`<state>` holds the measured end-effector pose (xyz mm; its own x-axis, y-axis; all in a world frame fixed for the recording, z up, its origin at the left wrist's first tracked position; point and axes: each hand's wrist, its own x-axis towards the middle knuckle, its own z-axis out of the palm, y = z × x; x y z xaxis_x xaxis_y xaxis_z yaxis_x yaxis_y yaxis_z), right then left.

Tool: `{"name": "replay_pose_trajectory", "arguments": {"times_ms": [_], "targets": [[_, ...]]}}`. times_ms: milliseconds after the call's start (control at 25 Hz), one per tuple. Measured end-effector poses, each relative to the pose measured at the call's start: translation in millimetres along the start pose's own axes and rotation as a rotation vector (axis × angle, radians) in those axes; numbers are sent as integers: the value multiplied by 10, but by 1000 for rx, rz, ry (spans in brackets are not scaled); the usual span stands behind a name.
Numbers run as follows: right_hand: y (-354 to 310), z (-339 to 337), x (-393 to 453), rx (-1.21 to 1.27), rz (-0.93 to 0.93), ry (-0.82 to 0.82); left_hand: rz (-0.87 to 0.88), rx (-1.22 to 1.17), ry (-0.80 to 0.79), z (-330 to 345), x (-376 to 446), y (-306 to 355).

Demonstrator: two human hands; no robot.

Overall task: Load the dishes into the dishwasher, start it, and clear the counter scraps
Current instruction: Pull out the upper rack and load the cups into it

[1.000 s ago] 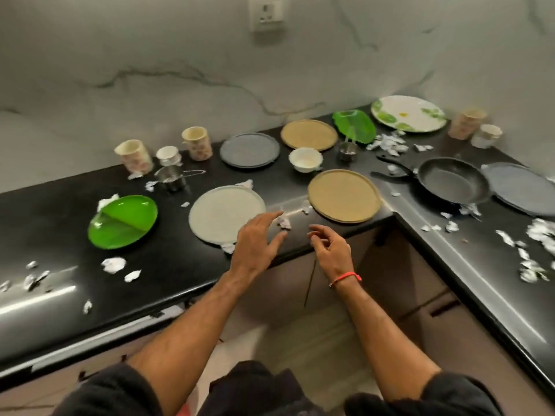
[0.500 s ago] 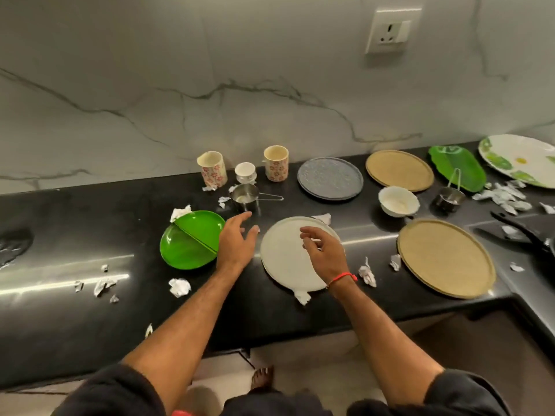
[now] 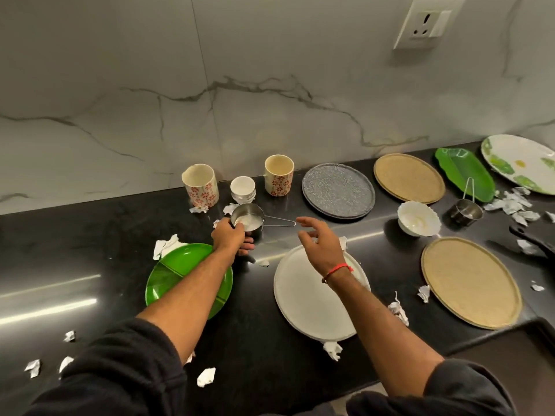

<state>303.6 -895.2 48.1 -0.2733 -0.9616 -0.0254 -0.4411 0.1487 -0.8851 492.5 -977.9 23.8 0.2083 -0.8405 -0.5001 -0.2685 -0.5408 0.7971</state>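
My left hand (image 3: 231, 237) grips a small steel measuring cup (image 3: 250, 219) by its rim and side; the cup's wire handle points right. My right hand (image 3: 319, 241) hovers open above the far edge of a white round plate (image 3: 303, 304). A green divided plate (image 3: 177, 280) lies under my left forearm. Behind stand two floral mugs (image 3: 200, 184) (image 3: 278, 174) and a small white cup (image 3: 242, 189). Paper scraps (image 3: 206, 376) are scattered over the black counter (image 3: 90, 235).
To the right lie a grey speckled plate (image 3: 338, 190), two tan plates (image 3: 409, 178) (image 3: 471, 282), a white bowl (image 3: 419, 218), a second steel cup (image 3: 464, 211), a green leaf tray (image 3: 464, 172), a leaf-print plate (image 3: 522, 162) and a black pan handle (image 3: 531, 238). A wall socket (image 3: 426, 22) sits above.
The view has moved closer to the counter. My left hand reached forward from beside the green plate and took hold of the steel cup. My right hand rose from the white plate and opened.
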Motion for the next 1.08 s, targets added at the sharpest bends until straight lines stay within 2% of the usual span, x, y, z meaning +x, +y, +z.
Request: {"name": "replay_pose_trajectory", "arguments": {"times_ms": [160,280,440,520,640,720,840,1080], "targets": [[64,-78,-36,-37,39,53,247,68,-16,3,-234,87],[84,-323,-289,272,151,69,420,154,-27,131,-579,164],[298,-765,-881,277,128,149,582,231,-166,679,-1139,164],[429,-975,-1211,351,170,182,633,238,-241,980,-1443,113],[582,-1459,-1753,503,246,314,720,302,-335,1421,-1911,-58],[745,-1825,-2203,597,305,422,796,397,-433,1761,-2268,-252],[1126,-2362,-3094,641,376,590,889,534,-691,2350,-3001,-661],[1910,-2999,-5137,739,507,962,854,568,-1143,3318,-4745,-1557]]}}
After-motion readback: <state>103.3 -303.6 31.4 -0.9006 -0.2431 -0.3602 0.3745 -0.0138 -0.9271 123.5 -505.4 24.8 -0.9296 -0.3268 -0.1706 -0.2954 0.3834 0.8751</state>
